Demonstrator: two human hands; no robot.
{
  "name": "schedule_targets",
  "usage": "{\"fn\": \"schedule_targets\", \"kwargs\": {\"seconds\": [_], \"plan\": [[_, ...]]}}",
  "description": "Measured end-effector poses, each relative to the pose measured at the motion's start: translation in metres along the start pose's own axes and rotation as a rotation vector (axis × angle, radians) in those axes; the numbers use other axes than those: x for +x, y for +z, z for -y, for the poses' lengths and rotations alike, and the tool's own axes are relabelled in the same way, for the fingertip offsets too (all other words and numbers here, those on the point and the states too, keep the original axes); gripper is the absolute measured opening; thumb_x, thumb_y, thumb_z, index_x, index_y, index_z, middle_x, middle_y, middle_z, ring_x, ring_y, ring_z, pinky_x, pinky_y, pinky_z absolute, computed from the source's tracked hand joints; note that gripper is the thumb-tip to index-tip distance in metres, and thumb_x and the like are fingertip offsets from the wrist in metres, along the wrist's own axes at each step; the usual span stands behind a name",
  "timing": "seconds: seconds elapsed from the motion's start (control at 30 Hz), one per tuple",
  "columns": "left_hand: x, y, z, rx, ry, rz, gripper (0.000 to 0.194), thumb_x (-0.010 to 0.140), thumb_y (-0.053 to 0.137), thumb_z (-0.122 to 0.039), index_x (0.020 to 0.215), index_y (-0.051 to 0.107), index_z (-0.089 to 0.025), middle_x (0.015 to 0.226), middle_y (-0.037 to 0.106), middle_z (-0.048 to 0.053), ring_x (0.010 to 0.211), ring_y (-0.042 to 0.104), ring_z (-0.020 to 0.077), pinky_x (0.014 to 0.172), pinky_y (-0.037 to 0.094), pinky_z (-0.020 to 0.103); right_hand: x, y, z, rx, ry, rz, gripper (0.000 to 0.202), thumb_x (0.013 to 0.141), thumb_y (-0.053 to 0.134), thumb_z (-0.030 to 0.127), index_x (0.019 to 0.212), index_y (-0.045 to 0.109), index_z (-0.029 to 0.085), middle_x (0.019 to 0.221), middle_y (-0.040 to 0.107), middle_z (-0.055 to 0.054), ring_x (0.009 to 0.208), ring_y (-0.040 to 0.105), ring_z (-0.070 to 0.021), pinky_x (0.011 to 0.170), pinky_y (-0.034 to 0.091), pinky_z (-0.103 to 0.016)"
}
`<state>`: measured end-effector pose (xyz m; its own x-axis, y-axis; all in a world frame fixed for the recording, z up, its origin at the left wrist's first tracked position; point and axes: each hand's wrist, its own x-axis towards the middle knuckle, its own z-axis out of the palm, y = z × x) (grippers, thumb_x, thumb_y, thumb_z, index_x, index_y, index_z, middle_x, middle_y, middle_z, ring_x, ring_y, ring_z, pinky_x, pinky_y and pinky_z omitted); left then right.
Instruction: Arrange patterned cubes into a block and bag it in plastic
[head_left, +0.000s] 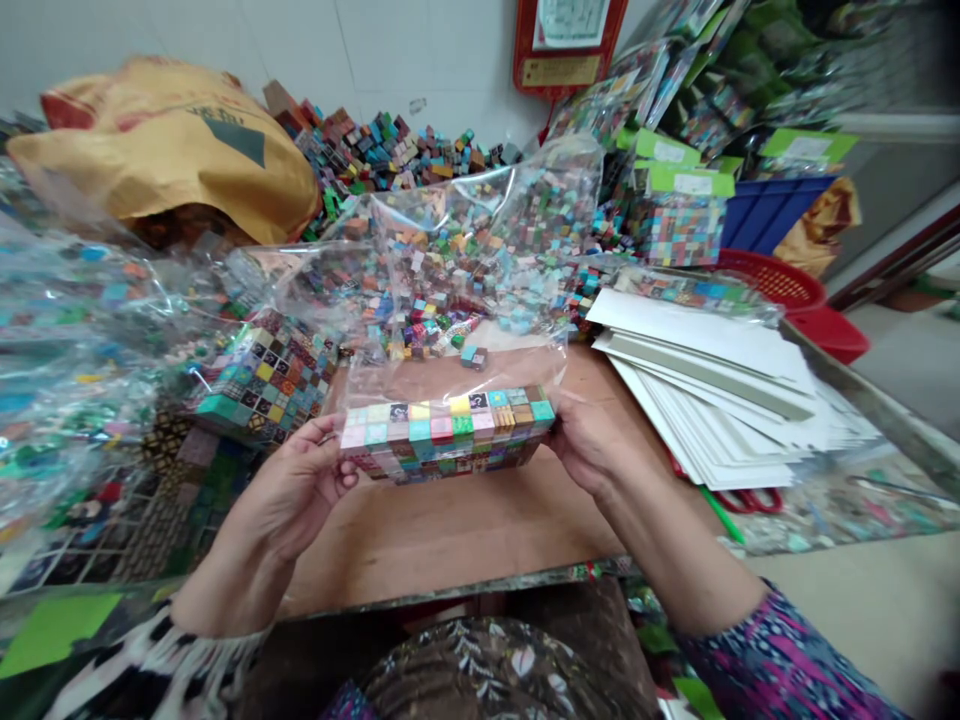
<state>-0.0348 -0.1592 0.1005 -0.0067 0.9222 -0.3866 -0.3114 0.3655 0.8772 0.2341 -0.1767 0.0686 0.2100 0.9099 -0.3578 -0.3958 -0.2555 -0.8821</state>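
Observation:
A clear plastic bag (480, 378) surrounds a tight row of small patterned cubes (442, 432) above the brown cardboard (420, 545). My left hand (304, 485) pinches the left end of this bagged block between thumb and fingers. At the right end my right hand (589, 445) grips it too, with some fingertips hidden behind the block. The bag's loose film rises beyond the cubes, and two loose cubes (474, 357) lie just past it. Left of my left hand stands another stacked block of patterned cubes (262, 380).
Loose cubes (465, 250) heap up behind, partly under clear film. A yellow sack (172, 150) sits back left. White cards (697, 400) are stacked right, near red scissors (750, 500) and a green pen (721, 515). Green-topped packs (682, 230), a red basket (772, 278) and a blue bin (772, 210) stand back right.

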Motion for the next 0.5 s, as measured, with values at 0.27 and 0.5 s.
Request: {"fn": "schedule_targets", "kwargs": {"seconds": [0.27,0.5], "plan": [[-0.002,0.002,0.004,-0.014,0.040,-0.025,0.027,0.064,0.061,0.010,0.080,0.061,-0.012,0.067,0.065,0.000,0.043,0.053,0.0054,0.039,0.047,0.012,-0.005,-0.006,-0.014,0.014,-0.026,-0.148,0.027,0.072,0.065,0.049,0.068,0.058,0.024,0.075,0.062,0.001,0.065,0.046,-0.0146,0.059,0.032,-0.029],[0.000,-0.002,0.009,-0.015,0.091,-0.024,0.027,0.063,0.068,0.005,0.081,0.062,-0.014,0.075,0.068,0.001,0.052,0.061,0.0096,0.039,0.047,0.014,-0.015,-0.007,-0.017,0.081,-0.039,-0.128,0.027,0.064,0.072,0.045,0.068,0.056,0.024,0.069,0.057,0.002,0.060,0.043,-0.0127,0.054,0.032,-0.027]]}}
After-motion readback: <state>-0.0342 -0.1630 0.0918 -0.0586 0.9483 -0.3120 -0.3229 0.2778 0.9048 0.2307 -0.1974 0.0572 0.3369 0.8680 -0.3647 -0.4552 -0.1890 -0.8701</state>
